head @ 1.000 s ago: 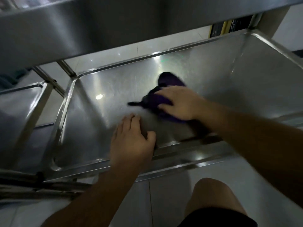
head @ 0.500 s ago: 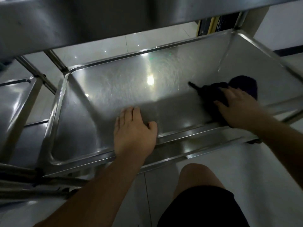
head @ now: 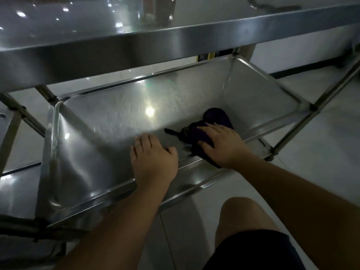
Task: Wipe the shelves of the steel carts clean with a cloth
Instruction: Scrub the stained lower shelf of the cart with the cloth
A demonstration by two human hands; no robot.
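Note:
A steel cart's lower shelf [head: 109,121] is a shallow tray with raised rims, seen from above under the cart's top shelf [head: 136,41]. A dark purple cloth [head: 216,117] lies bunched on the tray near its front right. My right hand [head: 222,145] presses flat on the cloth, fingers spread over it. Beside it, my left hand [head: 153,160] rests palm down over the tray's front rim, fingers on the steel, holding nothing.
A second steel cart's shelf [head: 13,188] stands to the left, with slanted steel legs [head: 21,114] between. A diagonal leg [head: 319,102] rises at the right. My bare knee [head: 247,217] is below the tray over white floor tiles [head: 321,149].
My right hand swept the cloth to the tray's right side and has now come back leftward toward the middle. The left hand has stayed on the front rim. The view has tilted up.

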